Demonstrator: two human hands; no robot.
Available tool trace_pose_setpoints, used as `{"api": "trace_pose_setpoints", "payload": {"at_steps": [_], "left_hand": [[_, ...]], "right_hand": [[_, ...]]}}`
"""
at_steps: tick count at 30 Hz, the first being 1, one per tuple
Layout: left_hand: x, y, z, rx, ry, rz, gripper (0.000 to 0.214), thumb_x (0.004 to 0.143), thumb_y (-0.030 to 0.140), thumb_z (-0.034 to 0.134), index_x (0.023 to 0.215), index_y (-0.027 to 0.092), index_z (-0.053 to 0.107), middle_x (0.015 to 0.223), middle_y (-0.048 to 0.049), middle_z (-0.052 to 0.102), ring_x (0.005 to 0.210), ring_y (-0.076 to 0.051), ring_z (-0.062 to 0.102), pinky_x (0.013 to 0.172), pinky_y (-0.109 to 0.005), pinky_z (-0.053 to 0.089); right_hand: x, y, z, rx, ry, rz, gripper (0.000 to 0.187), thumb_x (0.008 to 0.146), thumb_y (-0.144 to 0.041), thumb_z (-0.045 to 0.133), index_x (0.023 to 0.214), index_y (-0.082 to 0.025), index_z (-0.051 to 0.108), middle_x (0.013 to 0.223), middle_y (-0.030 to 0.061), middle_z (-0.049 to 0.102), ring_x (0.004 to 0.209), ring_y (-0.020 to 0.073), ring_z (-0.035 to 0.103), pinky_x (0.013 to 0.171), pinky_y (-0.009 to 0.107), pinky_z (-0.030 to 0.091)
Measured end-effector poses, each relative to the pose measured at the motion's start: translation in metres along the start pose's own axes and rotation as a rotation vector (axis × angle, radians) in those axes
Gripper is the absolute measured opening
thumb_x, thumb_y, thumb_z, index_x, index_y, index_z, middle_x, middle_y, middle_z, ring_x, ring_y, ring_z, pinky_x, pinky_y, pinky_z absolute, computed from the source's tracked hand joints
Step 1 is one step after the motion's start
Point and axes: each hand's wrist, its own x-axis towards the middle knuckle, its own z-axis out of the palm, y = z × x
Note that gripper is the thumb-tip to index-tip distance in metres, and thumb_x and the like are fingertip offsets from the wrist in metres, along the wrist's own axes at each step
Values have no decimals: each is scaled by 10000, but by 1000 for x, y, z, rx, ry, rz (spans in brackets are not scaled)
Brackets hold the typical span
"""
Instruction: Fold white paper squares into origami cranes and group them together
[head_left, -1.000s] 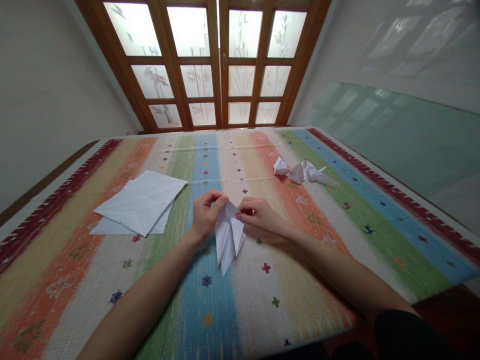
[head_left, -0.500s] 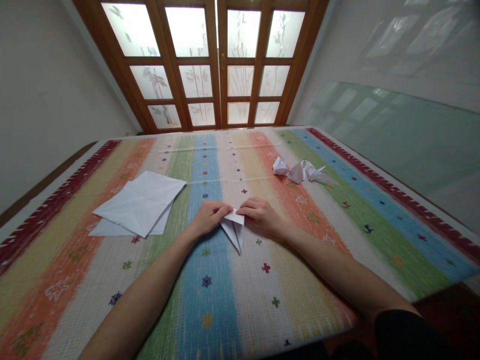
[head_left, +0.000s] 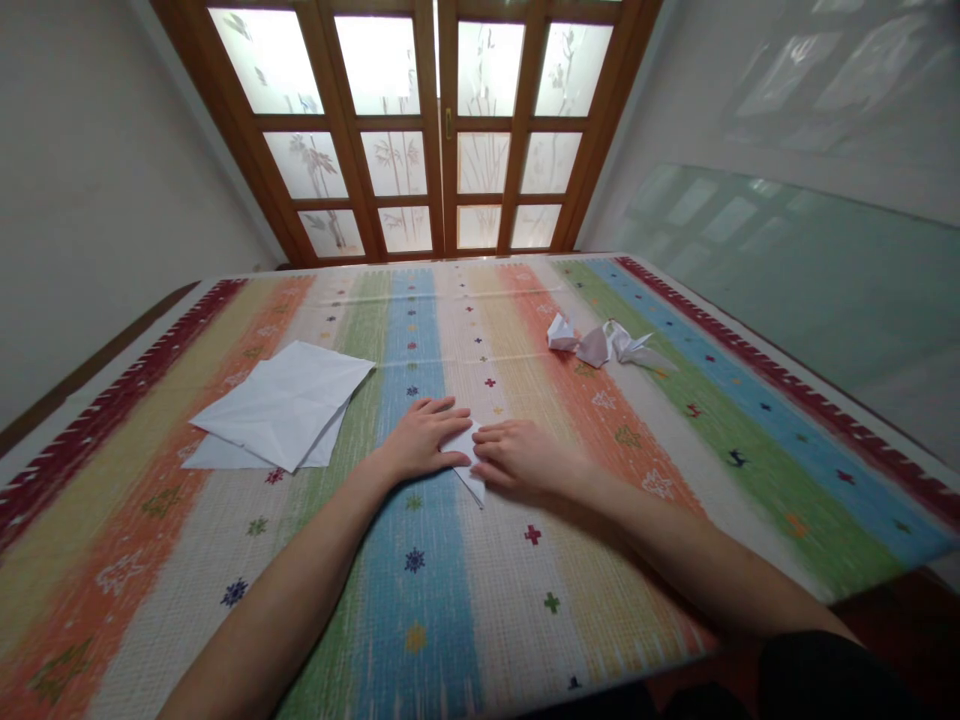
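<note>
A small folded white paper [head_left: 471, 484] lies on the striped tablecloth, one narrow point toward me. My left hand [head_left: 421, 440] rests flat over its left side, fingers stretched out and a little apart. From the right, my right hand [head_left: 521, 455] closes on the paper's edge with the fingers together and the thumb drawn in near them. Both hands cover much of the paper, so most of its creases are hidden.
Creased white paper sheets [head_left: 285, 405] lie overlapping to the left. Several folded paper pieces [head_left: 596, 345] stand in a cluster at the back right. The striped tablecloth [head_left: 405, 620] covers the table, and wooden glazed doors [head_left: 442, 130] are beyond it.
My left hand has gone from pinching the paper's top edge to lying flat on it. The right hand has shifted down along the right edge, and the upper flap no longer shows.
</note>
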Motion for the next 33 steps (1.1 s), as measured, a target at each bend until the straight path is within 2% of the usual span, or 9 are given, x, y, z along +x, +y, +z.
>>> {"api": "trace_pose_setpoints", "payload": {"at_steps": [4,7,13,16,18,21,25,29,33], "left_hand": [[-3,4,4,106,-110,-28,496,960,426,417,1428,262,433,1510,-67,414,1453,-298,240,1154,-566,99],[-4,7,7,153,-122,-49,504,979,414,358,1456,255,393,1526,-64,386,1471,-288,184,1163,-565,0],[-3,8,7,208,-149,-72,529,988,405,303,1492,244,322,1546,-57,349,1478,-292,147,1159,-589,-4],[-3,10,7,229,-188,-109,549,988,405,291,1505,224,285,1564,-57,312,1478,-308,138,1153,-604,9],[-3,11,6,210,-159,-114,553,976,397,331,1494,204,308,1562,-75,317,1470,-323,159,1150,-611,33],[-4,9,1,110,-28,-66,490,935,337,413,1400,185,441,1519,-105,395,1428,-317,267,1150,-572,139],[-7,2,-10,-139,190,-46,321,770,170,495,1074,179,598,1251,-107,591,1189,-252,515,1041,-446,377],[-9,1,-17,-306,146,-81,315,601,98,522,897,188,582,1064,-72,581,1020,-218,555,941,-378,449],[-8,6,-17,-295,72,-90,243,618,107,539,841,186,591,933,-45,558,870,-192,542,813,-326,464]], "right_hand": [[-6,-24,19,-170,112,120,299,929,-308,529,1010,-65,684,1048,194,697,1033,283,634,890,395,495],[-13,-37,34,-288,204,143,340,945,-240,494,1177,-29,623,1167,229,661,1093,296,621,919,413,496],[-38,-58,41,-263,273,9,332,959,-211,442,1150,-32,647,1161,200,682,1068,263,649,934,387,505],[-50,-70,37,-245,265,-5,341,958,-219,440,1152,-30,647,1153,197,688,1068,265,650,957,402,492],[-53,-71,30,-190,215,2,355,953,-253,458,1168,-34,635,1166,199,680,1080,276,640,969,423,480],[-48,-56,17,22,155,31,281,933,-290,498,1106,-143,662,1113,125,706,1005,232,654,944,409,485],[-30,-14,7,149,322,189,319,893,-149,485,1178,-155,628,1206,123,662,1070,223,615,945,393,484],[-12,20,13,189,314,101,387,839,-83,491,1186,-178,634,1209,113,658,1087,220,598,949,398,482],[-2,30,19,188,306,39,333,827,-83,499,1085,-182,686,1116,101,695,1017,222,613,912,405,478]]}}
